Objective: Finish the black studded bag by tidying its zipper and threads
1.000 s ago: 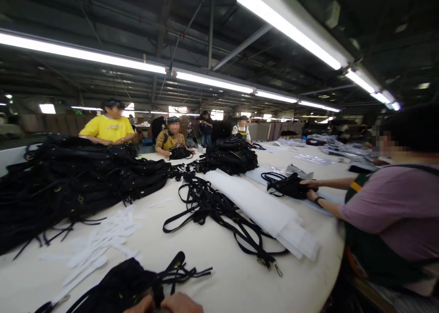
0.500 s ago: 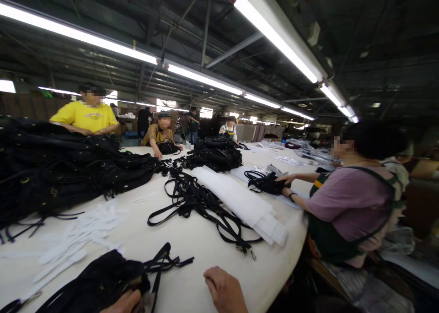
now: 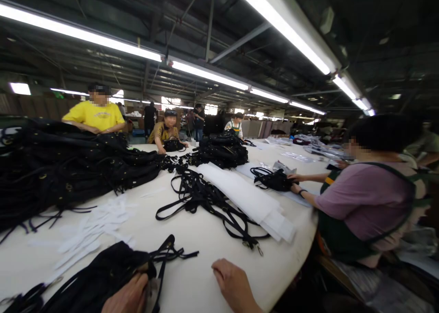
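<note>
My left hand (image 3: pixel 127 296) grips a black bag (image 3: pixel 99 276) at the bottom left of the white table (image 3: pixel 199 281); the bag's black straps (image 3: pixel 171 253) trail off to the right. My right hand (image 3: pixel 234 285) lies flat on the bare table surface near the front edge, fingers together, holding nothing. A bundle of loose black straps (image 3: pixel 209 203) with metal clips lies beyond my hands in the middle of the table.
A big heap of black bags (image 3: pixel 68 166) fills the left side; another pile (image 3: pixel 224 150) sits farther back. White paper strips (image 3: pixel 96 226) and a folded white sheet stack (image 3: pixel 247 198) lie on the table. A person in purple (image 3: pixel 363 203) handles a black bag (image 3: pixel 274 179) at right; others work at the far side.
My right hand left the bag and came down flat on the table to the right of it. The view swung slightly right, then back; my left hand kept hold of the bag.
</note>
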Motion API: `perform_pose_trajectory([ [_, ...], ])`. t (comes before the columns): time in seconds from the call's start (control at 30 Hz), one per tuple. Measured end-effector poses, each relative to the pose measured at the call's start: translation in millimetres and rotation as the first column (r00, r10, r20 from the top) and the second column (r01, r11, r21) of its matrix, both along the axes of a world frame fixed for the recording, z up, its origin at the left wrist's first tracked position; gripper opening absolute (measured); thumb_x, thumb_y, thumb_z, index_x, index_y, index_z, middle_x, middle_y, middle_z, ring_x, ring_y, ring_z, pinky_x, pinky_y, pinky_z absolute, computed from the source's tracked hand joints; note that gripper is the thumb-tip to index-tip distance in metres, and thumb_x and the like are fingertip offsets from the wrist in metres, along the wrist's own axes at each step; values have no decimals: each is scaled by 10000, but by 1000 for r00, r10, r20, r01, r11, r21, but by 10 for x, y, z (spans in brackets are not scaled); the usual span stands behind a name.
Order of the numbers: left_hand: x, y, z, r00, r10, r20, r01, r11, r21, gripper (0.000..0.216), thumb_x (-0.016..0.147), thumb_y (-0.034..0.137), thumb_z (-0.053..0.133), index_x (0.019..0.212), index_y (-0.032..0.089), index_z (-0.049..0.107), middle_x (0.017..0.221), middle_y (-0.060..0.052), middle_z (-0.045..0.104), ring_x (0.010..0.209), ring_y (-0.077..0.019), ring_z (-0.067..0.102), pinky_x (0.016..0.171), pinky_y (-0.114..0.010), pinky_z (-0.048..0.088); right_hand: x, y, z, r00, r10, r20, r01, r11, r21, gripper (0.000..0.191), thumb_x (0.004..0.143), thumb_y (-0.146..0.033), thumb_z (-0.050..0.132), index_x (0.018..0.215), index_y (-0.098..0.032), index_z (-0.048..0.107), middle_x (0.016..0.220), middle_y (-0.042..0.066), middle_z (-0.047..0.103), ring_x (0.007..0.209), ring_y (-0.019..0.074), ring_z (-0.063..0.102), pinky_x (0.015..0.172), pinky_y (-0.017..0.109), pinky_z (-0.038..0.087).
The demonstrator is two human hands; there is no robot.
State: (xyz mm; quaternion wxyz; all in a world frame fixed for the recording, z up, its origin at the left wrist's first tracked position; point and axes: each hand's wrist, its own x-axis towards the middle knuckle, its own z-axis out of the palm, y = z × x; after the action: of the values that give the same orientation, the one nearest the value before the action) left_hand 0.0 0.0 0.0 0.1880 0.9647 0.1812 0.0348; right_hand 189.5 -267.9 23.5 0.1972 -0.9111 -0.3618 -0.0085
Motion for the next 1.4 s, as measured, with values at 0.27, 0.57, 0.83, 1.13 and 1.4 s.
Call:
perform_pose_trajectory([
  [0.27, -117, 147, 78, 1000, -20, 8, 20, 1000, 1, 256, 928, 322, 379, 1007, 288, 620, 1129, -18, 672, 974, -209, 668, 821, -317, 510, -8, -99, 108, 1000, 17, -5, -18, 987, -160, 251, 964, -273, 419, 1059, -250, 650, 1069, 6, 718, 988, 144, 649, 857, 245, 473],
  [0.57, -197, 298, -142, 992, -38, 119, 54, 989, -140, 223, 877, 425, 518, 985, 291, 661, 1057, 29, 729, 955, -185, 687, 831, -244, 529, 108, 286, 58, 983, 183, 12, -168, 922, -350, 242, 952, -271, 431, 946, -198, 661, 995, 59, 696, 909, 161, 607, 783, 264, 489],
  [0.83, -124, 325, -165, 991, -14, 133, 51, 961, -273, 195, 887, 412, 510, 901, 287, 660, 962, 28, 727, 927, -176, 670, 848, -223, 514, 106, 746, 114, 877, 468, 110, -370, 804, -466, 196, 840, -100, 470, 907, -156, 646, 937, 90, 697, 891, 232, 651, 718, 361, 531],
  [1.13, -64, 302, -174, 989, -41, 139, 82, 948, -308, 209, 926, 340, 436, 878, 256, 621, 915, 0, 695, 875, -162, 650, 823, -236, 488, 225, 1099, 306, 770, 630, 102, -453, 652, -609, 172, 804, -148, 553, 941, -155, 657, 815, 99, 752, 779, 261, 720, 636, 372, 559],
  [1.4, -76, 249, -101, 987, -20, 161, 70, 950, -305, 206, 916, 337, 439, 868, 244, 617, 895, -9, 685, 851, -173, 643, 823, -268, 485, 52, 1330, 131, 795, 603, 60, -441, 644, -625, 192, 789, -39, 543, 792, -150, 699, 830, 80, 766, 799, 246, 718, 653, 337, 537],
])
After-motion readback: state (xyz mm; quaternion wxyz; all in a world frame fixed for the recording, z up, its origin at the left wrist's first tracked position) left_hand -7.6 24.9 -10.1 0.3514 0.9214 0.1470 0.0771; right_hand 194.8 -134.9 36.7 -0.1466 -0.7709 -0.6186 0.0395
